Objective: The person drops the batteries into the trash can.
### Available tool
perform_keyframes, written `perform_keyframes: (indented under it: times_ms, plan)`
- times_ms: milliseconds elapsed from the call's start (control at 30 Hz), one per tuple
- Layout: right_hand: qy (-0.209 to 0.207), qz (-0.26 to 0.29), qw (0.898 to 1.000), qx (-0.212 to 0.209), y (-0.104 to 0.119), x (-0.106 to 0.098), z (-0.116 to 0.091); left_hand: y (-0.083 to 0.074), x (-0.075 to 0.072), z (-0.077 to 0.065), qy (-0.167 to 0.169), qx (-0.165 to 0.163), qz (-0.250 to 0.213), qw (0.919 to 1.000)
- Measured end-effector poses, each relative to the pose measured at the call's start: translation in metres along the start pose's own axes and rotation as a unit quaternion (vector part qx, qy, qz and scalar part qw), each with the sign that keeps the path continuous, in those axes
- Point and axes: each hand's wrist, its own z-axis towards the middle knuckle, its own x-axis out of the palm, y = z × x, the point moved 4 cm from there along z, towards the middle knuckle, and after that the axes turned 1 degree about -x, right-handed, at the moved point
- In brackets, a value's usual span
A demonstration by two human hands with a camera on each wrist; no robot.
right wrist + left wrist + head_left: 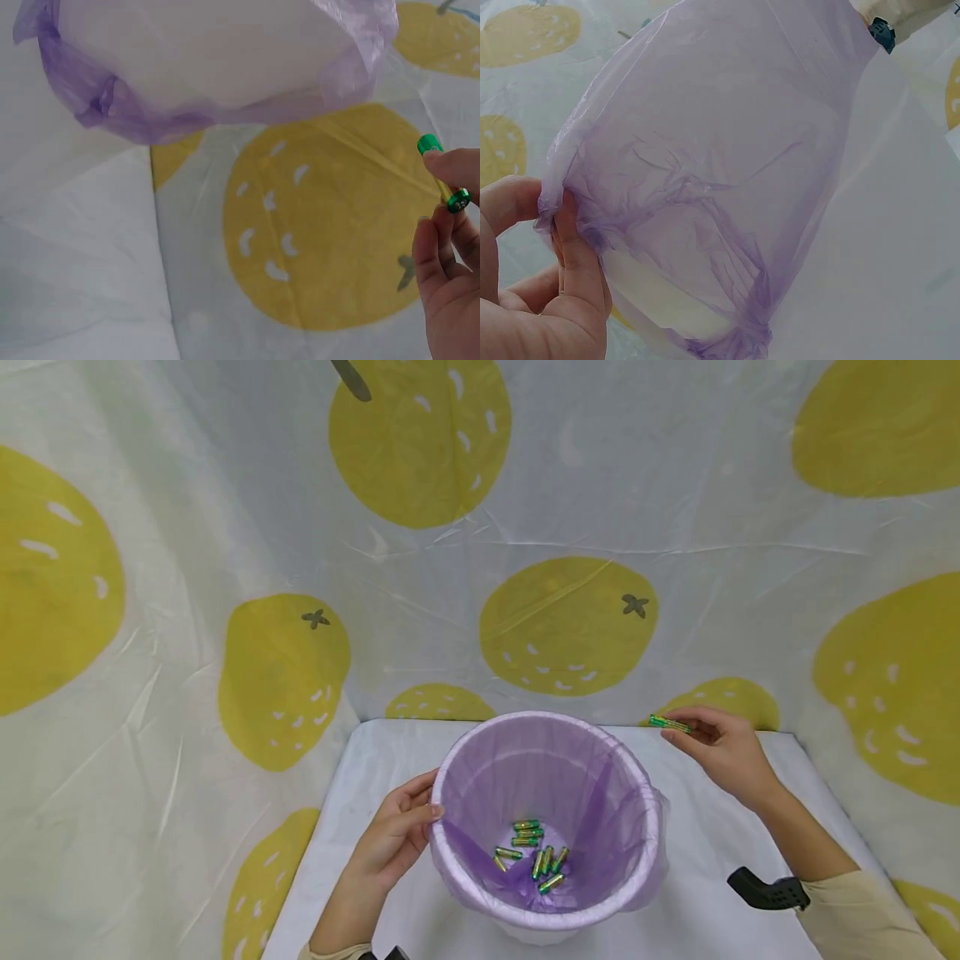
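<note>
A white bin (534, 935) lined with a purple plastic bag (555, 760) stands at the near middle of the table. My left hand (397, 831) grips its left rim, thumb over the edge; in the left wrist view the fingers pinch the folded bag edge (549, 202) there. Several green and gold batteries (527, 832) lie scattered on the bin's bottom. Away to the right, above the table, my right hand (723, 756) pinches a green and gold battery (670, 723) between thumb and fingers. In the right wrist view that battery (444, 174) shows green ends.
The white table (397, 752) reaches back to a hanging sheet (420, 585) printed with yellow fruit, which also encloses both sides. A black strap (767, 891) sits around the right forearm at the sleeve. The bag's loose edge (660, 852) hangs outside the bin's right side.
</note>
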Motion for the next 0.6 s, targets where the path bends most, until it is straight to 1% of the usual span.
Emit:
perform_keyframes:
  times_ms: [167,267,433,600]
  plan:
    - [0.02,0.011,0.997,-0.072,0.029,0.015,0.01,-0.001,0.001,-0.001,0.009,0.011,0.004,0.9999]
    - [0.032,0.019,0.993,-0.108,0.042,0.02,0.012,-0.002,0.001,-0.001,0.013,0.013,0.003,0.9998]
    - [0.059,0.03,0.985,-0.156,0.056,0.028,0.015,-0.002,0.002,-0.001,0.022,0.012,0.002,0.9997]
    - [0.088,0.028,0.978,-0.185,0.066,0.036,0.019,-0.002,-0.001,0.0,0.021,0.014,0.005,0.9997]
